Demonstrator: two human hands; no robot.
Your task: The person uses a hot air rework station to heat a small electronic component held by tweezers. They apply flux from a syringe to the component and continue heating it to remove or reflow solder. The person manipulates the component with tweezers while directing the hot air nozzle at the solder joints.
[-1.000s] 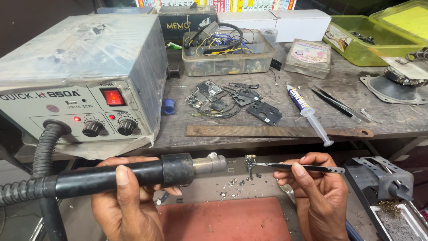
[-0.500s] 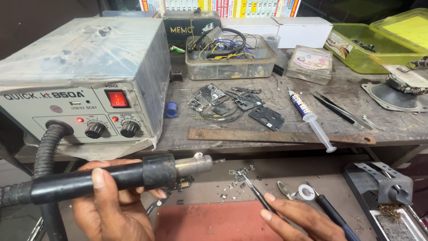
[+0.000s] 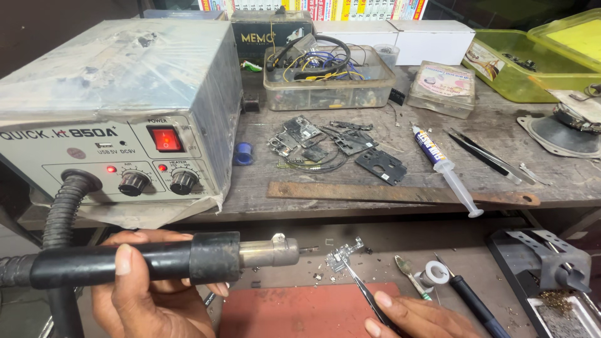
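Observation:
My left hand (image 3: 150,288) grips the black handle of a hot air gun (image 3: 188,256), its metal nozzle (image 3: 275,250) pointing right. A ribbed hose (image 3: 66,209) runs from the handle to the grey rework station (image 3: 119,119), whose red switch is lit. My right hand (image 3: 416,316) holds thin tweezers (image 3: 363,288) that slant up to the left. Their tips pinch a small metal part (image 3: 343,253) just right of the nozzle. Both sit above a red mat (image 3: 300,313) with small metal scraps near it.
On the upper bench lie phone parts (image 3: 332,144), a syringe (image 3: 447,169), a rusty metal strip (image 3: 400,194), black tweezers (image 3: 482,156), a clear box of wires (image 3: 328,78) and green plastic boxes (image 3: 538,62). A solder spool (image 3: 435,272), a screwdriver (image 3: 472,300) and a metal holder (image 3: 551,263) sit at lower right.
My right hand dropped low and right, then brought the tweezer tips with the metal part back up beside the nozzle. The hot air gun stayed nearly level.

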